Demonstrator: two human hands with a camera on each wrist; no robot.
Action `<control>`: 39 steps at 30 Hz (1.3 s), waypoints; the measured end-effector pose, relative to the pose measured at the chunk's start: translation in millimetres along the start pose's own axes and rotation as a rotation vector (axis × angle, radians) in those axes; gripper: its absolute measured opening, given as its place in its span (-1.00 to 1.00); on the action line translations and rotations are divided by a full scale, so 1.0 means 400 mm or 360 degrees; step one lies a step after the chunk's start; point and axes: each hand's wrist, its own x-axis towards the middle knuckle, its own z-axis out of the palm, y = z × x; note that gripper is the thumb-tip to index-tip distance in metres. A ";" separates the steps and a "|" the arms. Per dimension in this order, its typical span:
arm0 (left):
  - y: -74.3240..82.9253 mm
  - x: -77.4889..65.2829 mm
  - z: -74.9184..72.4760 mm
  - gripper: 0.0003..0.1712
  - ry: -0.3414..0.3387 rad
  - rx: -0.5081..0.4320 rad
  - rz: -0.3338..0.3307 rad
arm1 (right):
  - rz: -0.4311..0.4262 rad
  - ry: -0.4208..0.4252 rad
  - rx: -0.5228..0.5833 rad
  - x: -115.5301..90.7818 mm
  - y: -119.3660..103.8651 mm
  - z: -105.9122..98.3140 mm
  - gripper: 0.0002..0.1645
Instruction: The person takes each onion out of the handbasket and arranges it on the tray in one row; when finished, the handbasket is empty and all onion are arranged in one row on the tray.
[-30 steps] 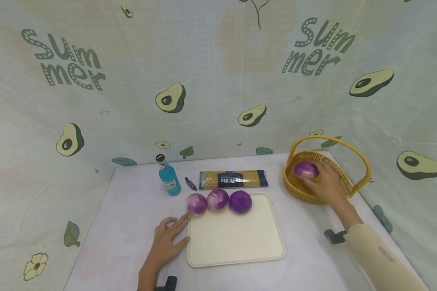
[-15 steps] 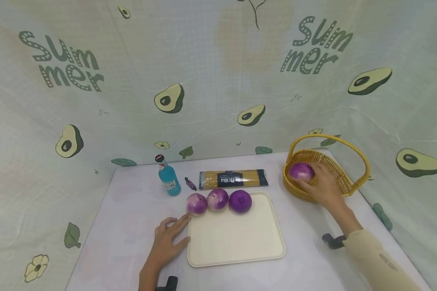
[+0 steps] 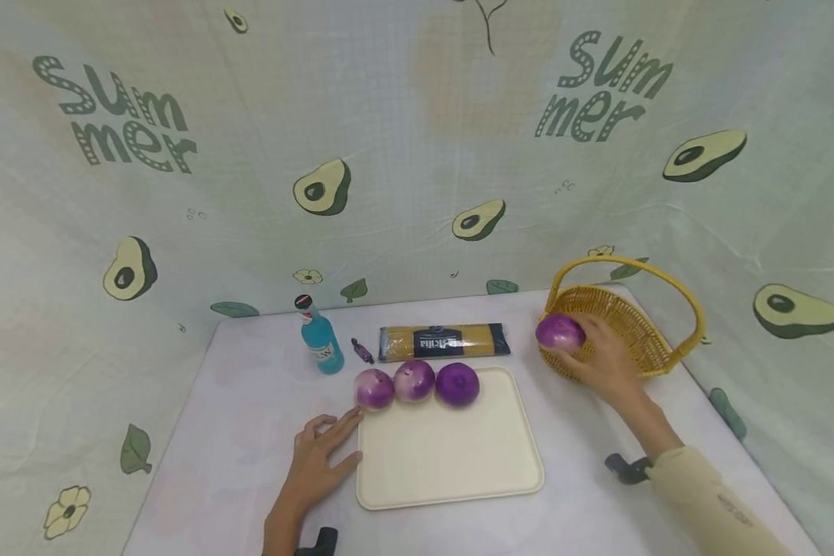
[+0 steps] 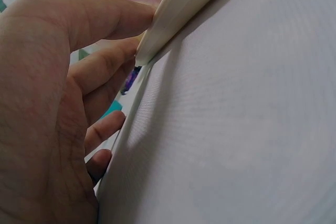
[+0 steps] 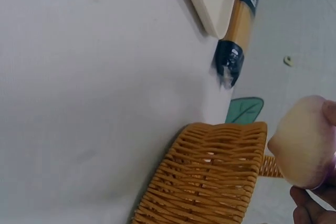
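Observation:
My right hand (image 3: 601,359) grips a purple onion (image 3: 559,333) over the left rim of the wicker basket (image 3: 628,324). In the right wrist view the onion's (image 5: 304,142) pale, pointed end shows, apart from the basket's (image 5: 205,171) woven side. My left hand (image 3: 320,459) lies at the left edge of the cream tray (image 3: 452,455), fingers extended. Its thumb (image 4: 115,22) touches the tray's rim (image 4: 168,19) in the left wrist view. Several purple onions (image 3: 414,381) sit in a row along the tray's far edge.
Behind the tray lies a pack of spaghetti (image 3: 445,342). A wrapped candy (image 3: 362,350) and a blue bottle (image 3: 321,340) stand left of it. The basket's tall handle (image 3: 667,278) arches at the right. A patterned cloth (image 3: 389,116) hangs behind the table.
My right hand has carried the onion leftward, from inside the basket to over its left rim. My left hand and the onions on the tray stay where they were.

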 end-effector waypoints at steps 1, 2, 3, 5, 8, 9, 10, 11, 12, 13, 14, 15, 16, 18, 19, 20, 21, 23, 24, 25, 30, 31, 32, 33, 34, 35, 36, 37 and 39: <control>-0.001 -0.002 0.000 -0.26 0.0000 0.0002 -0.0004 | -0.0021 0.0007 0.0001 -0.003 -0.003 0.005 -0.17; -0.002 -0.005 0.000 -0.26 -0.0005 0.0000 -0.0008 | -0.0040 0.0014 0.0006 -0.006 -0.008 0.010 -0.17; -0.003 -0.007 -0.001 -0.26 -0.0010 0.0000 -0.0011 | -0.0056 0.0016 0.0019 -0.008 -0.012 0.015 -0.16; -0.003 -0.010 -0.002 -0.26 -0.0019 -0.0003 -0.0022 | -0.0076 0.0015 0.0033 -0.013 -0.019 0.025 -0.15; -0.001 -0.009 -0.004 -0.26 -0.0023 -0.0016 -0.0033 | -0.0090 -0.0003 0.0057 -0.017 -0.032 0.035 -0.14; -0.001 -0.009 -0.005 -0.26 -0.0019 -0.0020 -0.0037 | -0.0095 -0.0011 0.0058 -0.018 -0.036 0.038 -0.15; 0.000 -0.008 -0.006 -0.26 -0.0016 -0.0023 -0.0040 | -0.0097 -0.0021 0.0059 -0.020 -0.039 0.040 -0.15; 0.000 -0.008 -0.006 -0.26 -0.0013 -0.0024 -0.0042 | -0.0100 -0.0031 0.0066 -0.021 -0.043 0.043 -0.15; 0.000 -0.007 -0.007 -0.26 -0.0010 -0.0021 -0.0043 | -0.0105 -0.0037 0.0072 -0.022 -0.046 0.045 -0.15; -0.001 -0.007 -0.006 -0.26 -0.0008 -0.0013 -0.0044 | -0.0102 -0.0045 0.0080 -0.024 -0.049 0.047 -0.15; -0.001 -0.007 -0.006 -0.26 -0.0009 -0.0010 -0.0044 | -0.0103 -0.0049 0.0081 -0.025 -0.051 0.049 -0.16; -0.001 -0.007 -0.006 -0.26 -0.0010 -0.0007 -0.0045 | -0.0101 -0.0053 0.0082 -0.026 -0.053 0.051 -0.16; -0.001 -0.007 -0.005 -0.26 -0.0011 -0.0007 -0.0045 | -0.0099 -0.0057 0.0079 -0.028 -0.054 0.053 -0.17; -0.002 -0.007 -0.004 -0.26 -0.0015 -0.0006 -0.0046 | -0.0100 -0.0057 0.0073 -0.029 -0.056 0.058 -0.18; -0.002 -0.007 -0.003 -0.25 -0.0016 -0.0008 -0.0046 | -0.0102 -0.0054 0.0073 -0.029 -0.057 0.060 -0.18; -0.001 -0.006 -0.003 -0.26 -0.0017 -0.0014 -0.0046 | -0.0108 -0.0052 0.0074 -0.029 -0.058 0.062 -0.18; -0.001 -0.006 -0.003 -0.25 -0.0018 -0.0016 -0.0048 | -0.0113 -0.0050 0.0077 -0.030 -0.059 0.064 -0.18; 0.000 -0.004 -0.002 -0.25 -0.0018 -0.0013 -0.0050 | -0.0121 -0.0049 0.0092 -0.030 -0.061 0.069 -0.17; 0.000 -0.004 -0.002 -0.25 -0.0018 -0.0013 -0.0049 | -0.0125 -0.0048 0.0099 -0.030 -0.063 0.071 -0.17; 0.000 -0.003 -0.001 -0.25 -0.0018 -0.0014 -0.0047 | -0.0127 -0.0049 0.0106 -0.031 -0.063 0.073 -0.16; -0.001 0.000 0.000 -0.24 -0.0021 -0.0009 -0.0033 | -0.0149 -0.0054 0.0131 -0.036 -0.068 0.083 -0.13; -0.001 0.000 0.000 -0.24 -0.0023 -0.0009 -0.0033 | -0.0148 -0.0056 0.0133 -0.038 -0.068 0.084 -0.13; -0.001 0.000 0.000 -0.24 -0.0023 -0.0010 -0.0035 | -0.0148 -0.0058 0.0135 -0.039 -0.070 0.086 -0.14; -0.001 0.001 0.000 -0.24 -0.0024 -0.0011 -0.0038 | -0.0145 -0.0061 0.0135 -0.041 -0.070 0.088 -0.14; 0.000 0.001 0.000 -0.24 -0.0025 -0.0014 -0.0039 | -0.0139 -0.0066 0.0140 -0.042 -0.071 0.089 -0.14; 0.001 0.002 0.000 -0.24 -0.0025 -0.0016 -0.0041 | -0.0130 -0.0070 0.0142 -0.044 -0.073 0.091 -0.14; 0.002 0.002 -0.001 -0.24 -0.0026 -0.0018 -0.0042 | -0.0128 -0.0070 0.0140 -0.045 -0.073 0.093 -0.15; 0.003 0.002 -0.002 -0.24 -0.0029 -0.0023 -0.0040 | -0.0113 -0.0082 0.0141 -0.047 -0.073 0.096 -0.15; 0.003 0.003 -0.003 -0.24 -0.0032 -0.0021 -0.0036 | -0.0106 -0.0089 0.0148 -0.049 -0.074 0.100 -0.14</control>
